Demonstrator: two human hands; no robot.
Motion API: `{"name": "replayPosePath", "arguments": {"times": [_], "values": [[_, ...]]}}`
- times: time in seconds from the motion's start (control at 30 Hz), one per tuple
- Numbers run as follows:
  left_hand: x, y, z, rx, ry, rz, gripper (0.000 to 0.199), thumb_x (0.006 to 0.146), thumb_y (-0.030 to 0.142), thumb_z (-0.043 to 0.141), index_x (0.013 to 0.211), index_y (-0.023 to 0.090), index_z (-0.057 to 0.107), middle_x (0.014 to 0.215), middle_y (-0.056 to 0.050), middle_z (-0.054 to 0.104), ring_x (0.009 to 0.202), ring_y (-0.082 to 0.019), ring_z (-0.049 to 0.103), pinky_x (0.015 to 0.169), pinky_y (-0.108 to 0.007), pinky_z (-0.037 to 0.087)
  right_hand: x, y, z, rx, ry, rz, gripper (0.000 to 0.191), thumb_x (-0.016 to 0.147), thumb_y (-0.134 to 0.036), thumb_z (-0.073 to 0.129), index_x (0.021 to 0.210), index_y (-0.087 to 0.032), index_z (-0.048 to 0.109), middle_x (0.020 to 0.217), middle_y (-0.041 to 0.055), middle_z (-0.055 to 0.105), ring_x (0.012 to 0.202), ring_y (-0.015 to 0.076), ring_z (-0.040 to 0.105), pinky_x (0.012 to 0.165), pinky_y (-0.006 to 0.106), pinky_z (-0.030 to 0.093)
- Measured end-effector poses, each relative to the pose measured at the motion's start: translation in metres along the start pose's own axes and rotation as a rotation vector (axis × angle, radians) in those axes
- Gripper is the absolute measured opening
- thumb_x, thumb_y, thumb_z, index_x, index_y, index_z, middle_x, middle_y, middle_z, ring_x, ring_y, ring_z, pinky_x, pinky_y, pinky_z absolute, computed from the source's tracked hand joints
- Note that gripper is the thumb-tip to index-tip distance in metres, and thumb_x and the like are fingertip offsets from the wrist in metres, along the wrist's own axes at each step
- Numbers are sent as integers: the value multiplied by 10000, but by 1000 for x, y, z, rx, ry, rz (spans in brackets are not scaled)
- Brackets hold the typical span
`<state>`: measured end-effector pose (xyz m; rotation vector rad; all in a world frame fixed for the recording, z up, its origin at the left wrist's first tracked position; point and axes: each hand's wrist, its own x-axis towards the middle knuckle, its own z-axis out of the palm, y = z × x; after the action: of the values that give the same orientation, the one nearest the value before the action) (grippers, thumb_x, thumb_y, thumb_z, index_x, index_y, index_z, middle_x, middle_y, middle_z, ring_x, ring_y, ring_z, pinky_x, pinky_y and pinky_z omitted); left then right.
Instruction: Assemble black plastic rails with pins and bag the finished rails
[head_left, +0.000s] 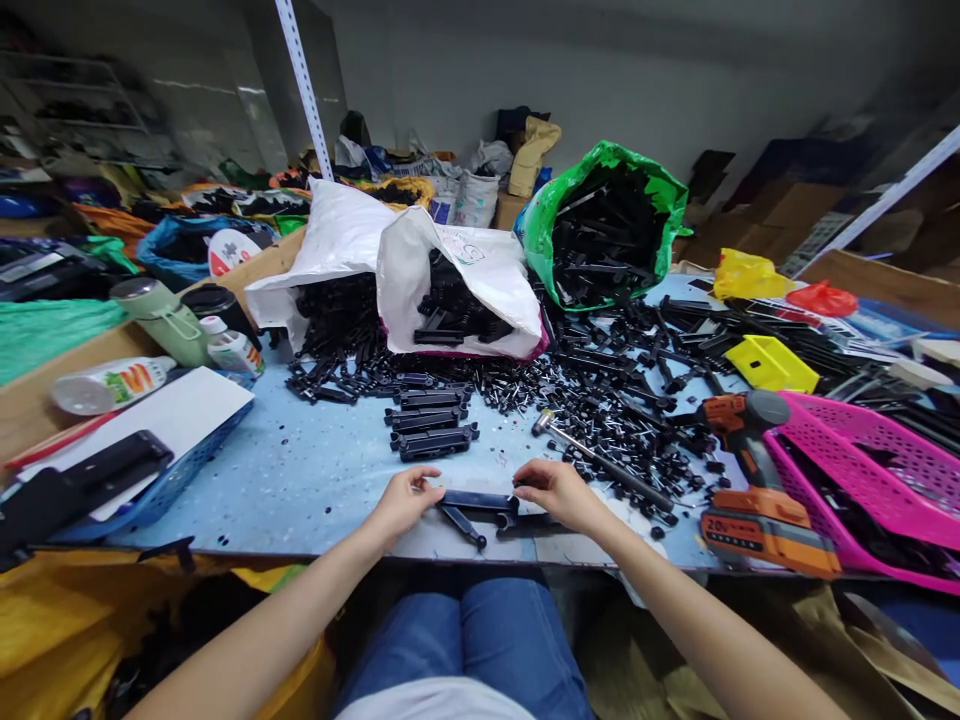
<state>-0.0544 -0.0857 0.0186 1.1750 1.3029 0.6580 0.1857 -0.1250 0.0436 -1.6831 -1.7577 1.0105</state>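
On the table's front edge lies a long black plastic part (pixel 481 503) with an arm-like piece (pixel 463 527) angled out below it. My left hand (pixel 405 503) pinches the left end of that part between thumb and fingers. At its right end is my right hand (pixel 559 492), thumb and forefinger pinched together; whatever sits between those fingertips is too small to name. Another dark arm-like piece (pixel 534 523) lies partly under my right hand. Just beyond my hands, several similar black assemblies (pixel 431 440) lie in a stacked row.
A hammer (pixel 600 460) lies amid loose screws and small black pieces at right. Nearby are an orange cordless drill (pixel 772 525), a pink basket (pixel 885 440) and a yellow tray (pixel 772 365). White sacks (pixel 465 250) and a green bag (pixel 536 230) spill black parts behind. Bottles (pixel 161 320) stand left.
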Motion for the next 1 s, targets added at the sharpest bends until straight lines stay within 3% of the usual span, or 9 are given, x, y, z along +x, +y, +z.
{"name": "replayPosePath", "arguments": {"times": [0.2,0.33,0.43,0.5,0.6,0.7,0.83,1.0], "values": [[7,-2,-2,62,-96,-138,472,525,390,690,902,139,559,512,84,429,432,-71,365,406,-191,237,-2,-18,-3,-360,-53,-77,120,714,-136,601,797,-165,683,764,56,694,702,179,631,658,249,444],[11,-6,-6,134,-118,-84,395,571,398,670,842,128,570,518,68,464,456,-79,404,445,-197,291,-5,-27,-4,-512,-176,-181,182,735,-95,575,837,-183,697,800,51,702,737,180,643,667,231,435],[13,-11,-5,219,-122,-34,324,653,397,607,815,119,579,587,17,540,526,-119,491,514,-236,376,-7,-27,-6,-604,-177,-169,184,763,-100,556,859,-175,694,822,58,702,776,188,643,681,230,430],[9,-13,-2,366,-54,112,282,703,364,564,844,120,583,684,-28,587,632,-164,547,603,-285,425,-6,-25,-6,-663,-151,-155,184,783,-103,534,858,-169,688,842,65,699,795,192,641,686,232,427],[-1,-10,11,702,65,540,250,758,305,530,948,149,575,915,-90,604,892,-236,544,783,-373,419,-3,-24,-2,-756,-196,-188,175,777,-97,531,825,-168,683,825,74,697,781,203,642,663,238,423],[-12,-3,33,994,-70,877,311,774,295,548,1055,163,535,1054,-114,570,1022,-263,490,879,-417,371,3,-23,8,-846,-243,-228,173,758,-76,527,772,-163,676,777,91,694,746,219,645,632,248,422],[-15,2,57,1179,-243,914,482,744,384,600,1120,107,480,1057,-134,565,1001,-263,496,879,-388,379,-3,-6,19,-840,-188,-224,172,797,-118,509,887,-172,645,802,78,691,753,206,642,634,248,438],[-7,-5,54,1329,-297,1013,585,793,484,516,1192,66,425,1074,-156,565,969,-270,511,833,-379,393,-25,39,19,-660,21,-575,338,864,-334,468,1154,-168,513,1093,114,607,969,188,568,797,285,439]]}}
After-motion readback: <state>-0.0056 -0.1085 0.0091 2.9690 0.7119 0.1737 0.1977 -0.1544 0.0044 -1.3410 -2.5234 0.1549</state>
